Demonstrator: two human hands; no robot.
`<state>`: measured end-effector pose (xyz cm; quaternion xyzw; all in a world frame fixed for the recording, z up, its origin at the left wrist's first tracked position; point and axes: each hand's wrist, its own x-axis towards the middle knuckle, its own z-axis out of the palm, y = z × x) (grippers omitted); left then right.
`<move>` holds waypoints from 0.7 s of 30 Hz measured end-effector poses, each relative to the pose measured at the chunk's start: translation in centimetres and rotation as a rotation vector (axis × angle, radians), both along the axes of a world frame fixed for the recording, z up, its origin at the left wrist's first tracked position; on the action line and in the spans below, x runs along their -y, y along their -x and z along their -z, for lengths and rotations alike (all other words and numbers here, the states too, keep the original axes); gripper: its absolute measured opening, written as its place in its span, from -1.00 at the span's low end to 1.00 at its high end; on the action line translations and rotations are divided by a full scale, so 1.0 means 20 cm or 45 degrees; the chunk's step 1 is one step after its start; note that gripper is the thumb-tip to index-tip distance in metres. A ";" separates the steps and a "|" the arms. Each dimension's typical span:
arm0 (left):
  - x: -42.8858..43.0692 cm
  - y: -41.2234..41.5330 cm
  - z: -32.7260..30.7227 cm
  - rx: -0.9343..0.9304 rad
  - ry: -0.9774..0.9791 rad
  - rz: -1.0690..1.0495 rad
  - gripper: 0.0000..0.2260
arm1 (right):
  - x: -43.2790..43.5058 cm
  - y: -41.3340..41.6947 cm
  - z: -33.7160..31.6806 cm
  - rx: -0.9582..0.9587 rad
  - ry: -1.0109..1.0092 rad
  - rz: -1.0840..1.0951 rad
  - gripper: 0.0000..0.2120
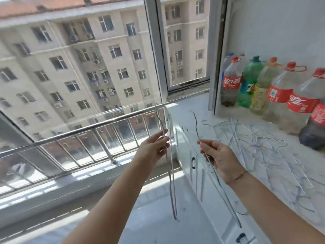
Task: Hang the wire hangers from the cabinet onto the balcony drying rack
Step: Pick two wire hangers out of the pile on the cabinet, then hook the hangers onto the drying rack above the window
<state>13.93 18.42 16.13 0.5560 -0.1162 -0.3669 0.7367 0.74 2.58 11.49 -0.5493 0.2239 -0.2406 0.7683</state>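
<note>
My left hand (154, 148) pinches one thin wire hanger (173, 187) near its neck; the hanger hangs edge-on, hook up near the window frame. My right hand (218, 159) grips a second wire hanger (222, 187), held tilted, with its hook pointing up and its body running down to the right. A tangled pile of several more wire hangers (260, 148) lies on the white cabinet top (307, 187) just right of my right hand. No drying rack shows in this view.
Several large plastic drink bottles (277, 92) stand along the back of the cabinet top. A metal railing (84, 136) runs behind the big window at left. The white cabinet front (207, 208) with dark handles is below my right hand.
</note>
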 end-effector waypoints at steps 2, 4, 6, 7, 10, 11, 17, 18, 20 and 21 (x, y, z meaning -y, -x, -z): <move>-0.23 -0.03 -0.03 0.028 -0.022 -0.100 -0.73 | -0.18 -0.11 -0.03 0.031 -0.024 -0.136 -0.79; -0.48 -0.06 -0.06 0.046 -0.037 -0.202 -0.72 | -0.38 -0.22 -0.07 0.057 -0.036 -0.269 -0.78; -0.72 -0.09 -0.09 0.054 -0.049 -0.305 -0.72 | -0.59 -0.33 -0.10 0.081 -0.048 -0.400 -0.74; -0.85 -0.11 -0.11 0.057 -0.055 -0.354 -0.72 | -0.70 -0.38 -0.12 0.095 -0.062 -0.459 -0.75; -1.23 -0.14 -0.18 0.056 -0.052 -0.484 -0.74 | -1.04 -0.53 -0.18 0.125 -0.079 -0.627 -0.85; -1.37 -0.15 -0.19 0.058 -0.054 -0.522 -0.76 | -1.16 -0.57 -0.20 0.128 -0.076 -0.682 -0.85; -2.15 -0.18 -0.32 0.049 -0.036 -0.758 -0.80 | -1.92 -0.78 -0.32 0.159 -0.049 -0.912 -0.68; -2.28 -0.18 -0.34 0.050 -0.033 -0.789 -0.80 | -2.04 -0.81 -0.35 0.168 -0.042 -0.941 -0.71; -2.54 -0.19 -0.40 0.072 -0.067 -0.851 -0.78 | -2.29 -0.88 -0.40 0.181 -0.031 -0.988 -0.73; -2.65 -0.19 -0.42 0.083 -0.095 -0.885 -0.77 | -2.40 -0.91 -0.43 0.191 -0.031 -1.001 -0.72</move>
